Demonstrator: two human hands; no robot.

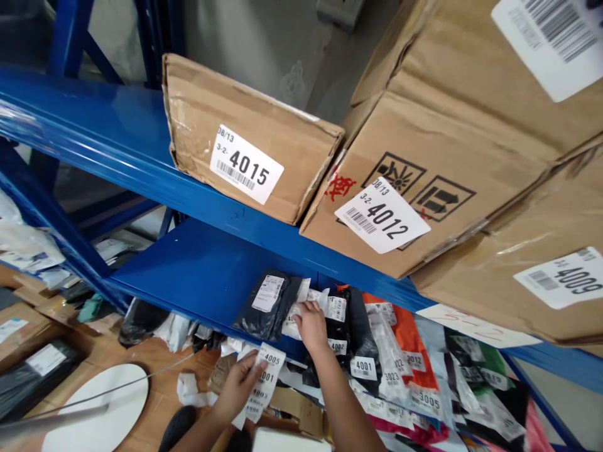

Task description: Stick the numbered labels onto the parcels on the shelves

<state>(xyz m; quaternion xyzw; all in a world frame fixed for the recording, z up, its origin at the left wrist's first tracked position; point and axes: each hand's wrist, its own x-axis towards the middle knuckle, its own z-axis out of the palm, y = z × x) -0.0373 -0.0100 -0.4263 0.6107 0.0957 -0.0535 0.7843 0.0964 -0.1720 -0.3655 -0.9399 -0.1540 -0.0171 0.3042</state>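
Note:
My left hand (pixel 239 384) is closed on a bunch of white number labels (pixel 264 376), the top one reading 4005, held below the shelf edge. My right hand (pixel 311 324) reaches onto the lower blue shelf (pixel 198 270), its fingers pinched on a white-labelled parcel (pixel 294 317) in a row of bagged parcels. A black bag with a white label (pixel 266 301) lies just left of that hand. Black, orange and clear parcels (pixel 391 351) marked 4001, 4002, 3023, 3005 lie to its right.
On the upper blue shelf (pixel 94 125) sit cardboard boxes labelled 4015 (pixel 245 135), 4012 (pixel 424 157) and 4009 (pixel 541 263). On the floor below lie cardboard boxes (pixel 28 339), loose bags, paper scraps and a round white disc (pixel 101 402).

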